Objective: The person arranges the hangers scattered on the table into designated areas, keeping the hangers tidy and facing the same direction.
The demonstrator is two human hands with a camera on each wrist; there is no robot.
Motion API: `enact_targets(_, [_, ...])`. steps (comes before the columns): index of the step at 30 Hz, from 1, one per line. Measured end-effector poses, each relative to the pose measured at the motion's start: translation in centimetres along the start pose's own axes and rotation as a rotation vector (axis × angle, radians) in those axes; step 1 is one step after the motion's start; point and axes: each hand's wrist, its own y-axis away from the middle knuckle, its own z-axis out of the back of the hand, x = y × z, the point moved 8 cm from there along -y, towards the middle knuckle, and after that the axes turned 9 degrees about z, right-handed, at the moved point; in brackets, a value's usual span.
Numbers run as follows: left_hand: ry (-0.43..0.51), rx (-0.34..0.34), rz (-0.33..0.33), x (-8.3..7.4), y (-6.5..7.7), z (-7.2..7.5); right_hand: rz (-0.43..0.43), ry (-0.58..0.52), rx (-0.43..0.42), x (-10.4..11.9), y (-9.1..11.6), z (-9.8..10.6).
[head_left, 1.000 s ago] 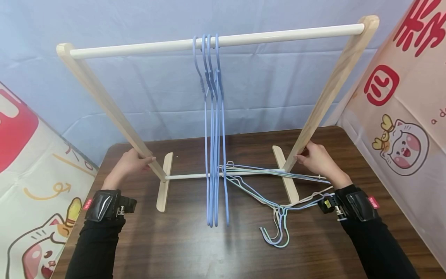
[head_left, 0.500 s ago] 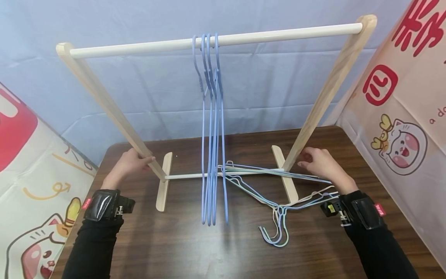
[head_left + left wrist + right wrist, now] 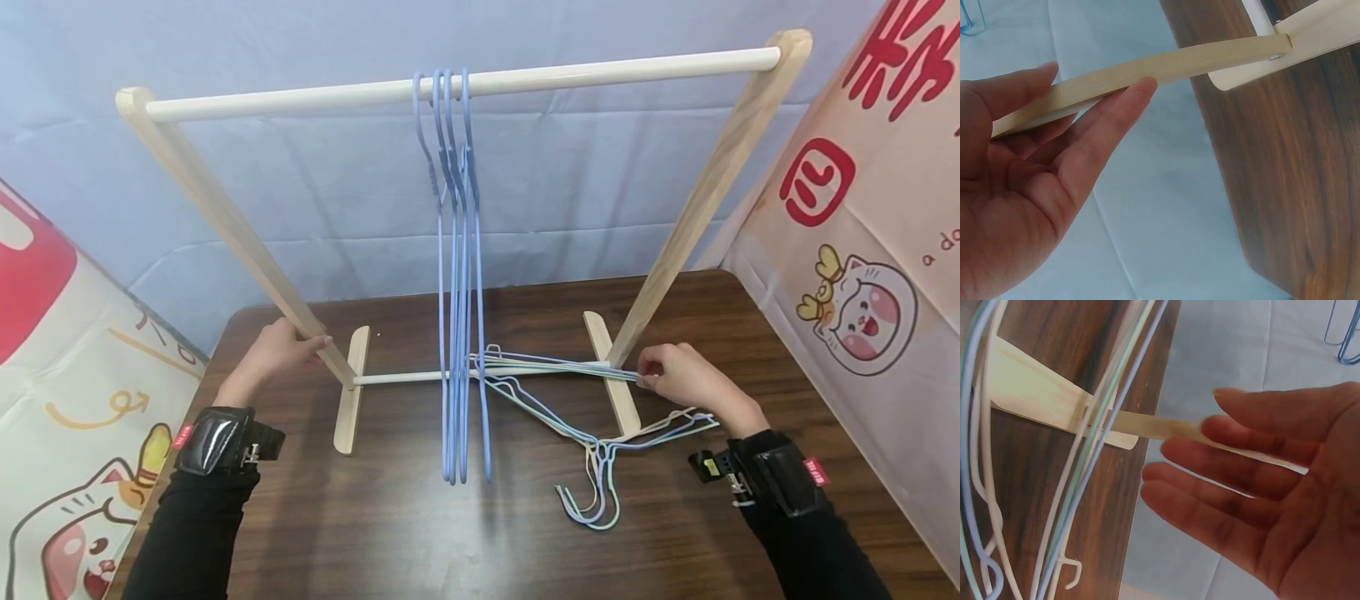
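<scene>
A wooden clothes rack with a white top rod point(image 3: 585, 77) stands on the table. My left hand point(image 3: 277, 354) holds its left post point(image 3: 225, 221) low down, thumb on one side and fingers on the other in the left wrist view. My right hand point(image 3: 690, 383) is beside the foot of the right post point(image 3: 708, 192), its fingers loosely bent and apart in the right wrist view. Pastel hangers point(image 3: 555, 365) in blue, green and cream lie across the rack's lower bar, their ends reaching my right fingertips in the head view. Several blue hangers point(image 3: 453, 292) hang mid-rod.
The rack's flat wooden feet point(image 3: 351, 392) rest on the brown table point(image 3: 375, 517). Hooks point(image 3: 592, 508) of the lying hangers point toward the front. A light blue cloth point(image 3: 315, 192) hangs behind, with printed cloths point(image 3: 840, 192) at both sides.
My right hand has let go of the right post and moved down and toward me, to the lying hangers' ends. My left hand stays on the left post.
</scene>
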Motion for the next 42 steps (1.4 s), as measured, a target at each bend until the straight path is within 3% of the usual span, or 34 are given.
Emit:
enact_targets(11, [0.011,0.005,-0.003,0.0,0.0,-0.1,0.128,-0.092,0.145,0.4,0.7,-4.7])
enact_targets(20, [0.011,0.004,0.0,-0.2,0.1,-0.1,0.229,-0.101,0.209,1.6,1.2,-7.6])
enact_targets(30, [0.007,0.001,0.01,-0.1,0.1,-0.1,0.308,-0.124,0.202,2.4,1.1,-8.6])
enact_targets(42, [0.007,-0.003,0.003,-0.2,0.2,-0.1,0.308,-0.124,0.203,2.5,1.1,-8.6])
